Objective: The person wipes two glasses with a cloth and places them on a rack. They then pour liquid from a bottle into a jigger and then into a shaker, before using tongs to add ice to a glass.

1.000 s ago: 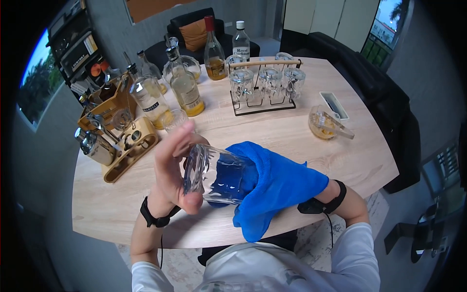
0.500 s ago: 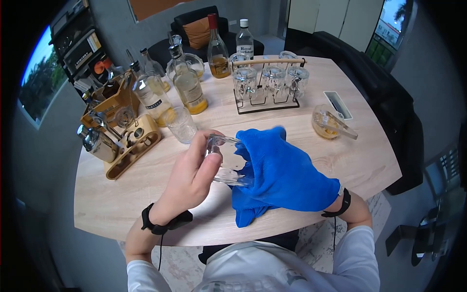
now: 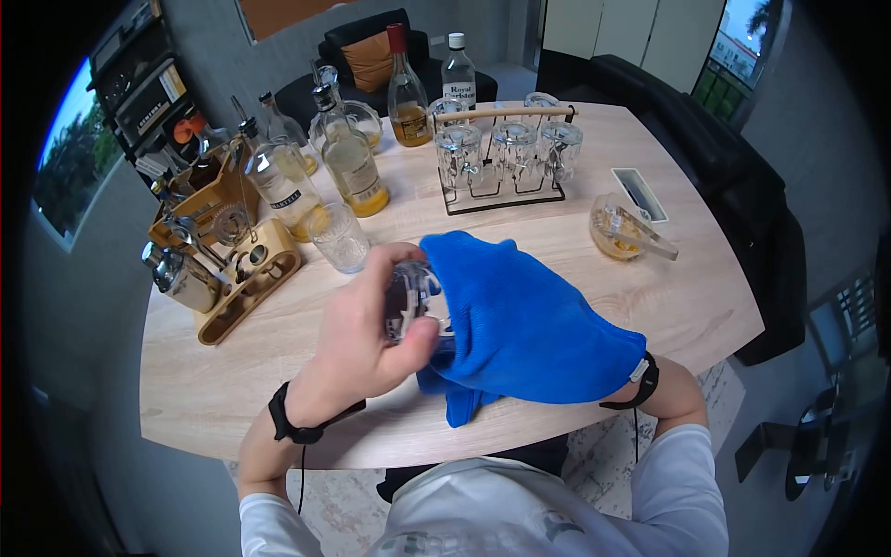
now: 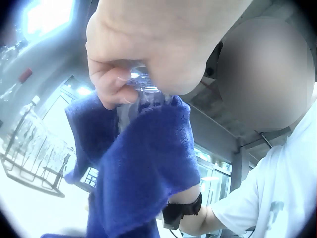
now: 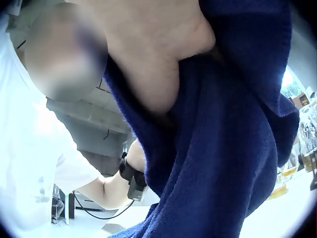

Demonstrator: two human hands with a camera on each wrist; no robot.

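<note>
My left hand (image 3: pixel 362 330) grips a clear, thick-bottomed drinking glass (image 3: pixel 408 295) by its base, thumb on the near side. The glass lies on its side above the table, its open end turned right into a blue cloth (image 3: pixel 534 320). In the head view the cloth drapes over my right hand, hiding it up to the wristband. The right wrist view shows the right hand (image 5: pixel 148 54) from beneath, thumb and palm against cloth folds, its fingertips hidden. A second, patterned glass (image 3: pixel 340 239) stands upright on the table beyond the left hand.
Bottles (image 3: pixel 353 162) stand at the back left behind a wooden bar-tool stand (image 3: pixel 223 320) with a metal shaker (image 3: pixel 176 278). A wire rack (image 3: pixel 506 206) holds several upturned glasses. To the right are a glass bowl with tongs (image 3: pixel 620 237) and a small rectangular tray (image 3: pixel 640 197).
The left hand has turned from spread around the glass's base to a closer grip. More of the glass is now covered by the cloth, and the right hand stays under it.
</note>
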